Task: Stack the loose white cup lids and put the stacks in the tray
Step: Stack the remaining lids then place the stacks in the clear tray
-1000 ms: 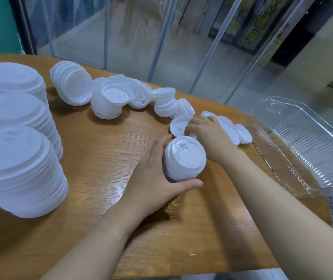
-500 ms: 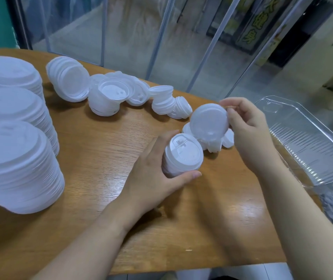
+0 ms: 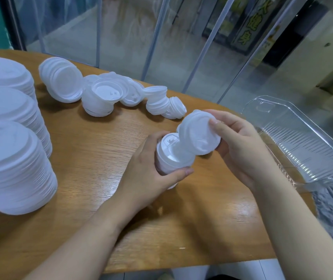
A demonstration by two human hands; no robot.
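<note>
Nearest, the left hand (image 3: 153, 170) wraps a short stack of lids (image 3: 171, 158) just above the wooden surface (image 3: 101, 150), steadying it to receive more. The right hand (image 3: 240, 146) pinches a tilted clump of lids (image 3: 200, 136), seemingly several, over that stack, probably to nest it. Farther off, loose lids (image 3: 105, 98) wait in a row, and the clear tray (image 3: 311, 146) sits right, apparently empty.

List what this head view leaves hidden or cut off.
- Small stack: lid count hidden by the left hand and the tilted lid that the right hand holds.
- Big stacks: cut off by the left edge.
- Tray: far end cut off by the right edge.
</note>
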